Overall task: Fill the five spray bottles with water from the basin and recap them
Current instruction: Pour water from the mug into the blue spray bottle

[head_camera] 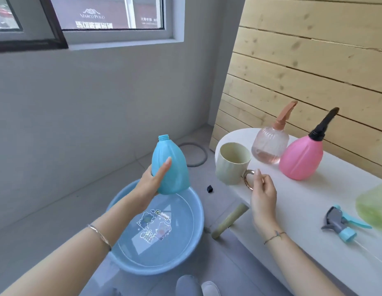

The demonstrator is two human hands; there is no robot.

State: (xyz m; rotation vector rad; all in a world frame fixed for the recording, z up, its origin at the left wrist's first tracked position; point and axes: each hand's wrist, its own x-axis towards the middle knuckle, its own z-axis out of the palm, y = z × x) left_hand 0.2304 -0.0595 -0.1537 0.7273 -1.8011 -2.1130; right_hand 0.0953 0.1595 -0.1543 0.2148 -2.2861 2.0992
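Blue bottle point(170, 167), uncapped and neck up, is at frame centre above the water-filled basin point(132, 268), with the left hand point(151, 182) wrapped round its lower body. The right hand point(263, 195), right of centre, is loosely curled just beside the cup point(230, 165) handle and grips nothing.

Matt plastic bottle point(172, 167) — knotty wood wall point(313, 60)

mug point(231, 164) blocking bottles point(301, 154), basin point(130, 268) open
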